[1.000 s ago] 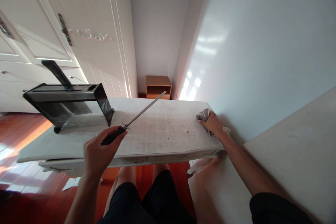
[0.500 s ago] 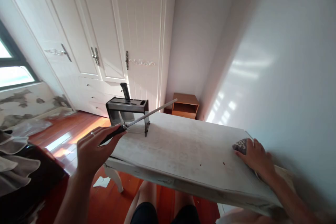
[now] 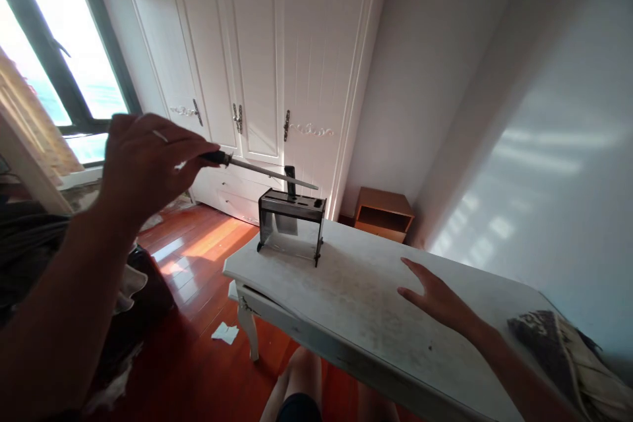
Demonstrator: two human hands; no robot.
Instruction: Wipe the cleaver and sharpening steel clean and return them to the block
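My left hand [image 3: 153, 161] is raised at the left, fingers closed around the black handle of a honing steel [image 3: 267, 173]. The steel's thin grey rod points right and slightly down, its tip over the knife block [image 3: 299, 206]. That block has a dark slotted top and a see-through front, and stands at the table's far left end. A black-handled knife [image 3: 290, 175] sits in it, its wide blade showing through the front. My right hand [image 3: 432, 297] is over the middle of the white table [image 3: 356, 277], fingers apart and holding nothing. A grey patterned cloth [image 3: 539, 336] lies at the right.
A white wardrobe [image 3: 252, 46] stands behind the table, beside a small brown cabinet [image 3: 386, 201]. A wall [image 3: 568, 211] runs along the right. White paper [image 3: 225, 333] lies on the red-brown floor [image 3: 208, 237] at the left, near a table leg [image 3: 250, 330].
My left hand has lifted the honing steel, its tip now angled down over the knife block. My right hand has let go of the grey cloth and moved left. The view has turned left.
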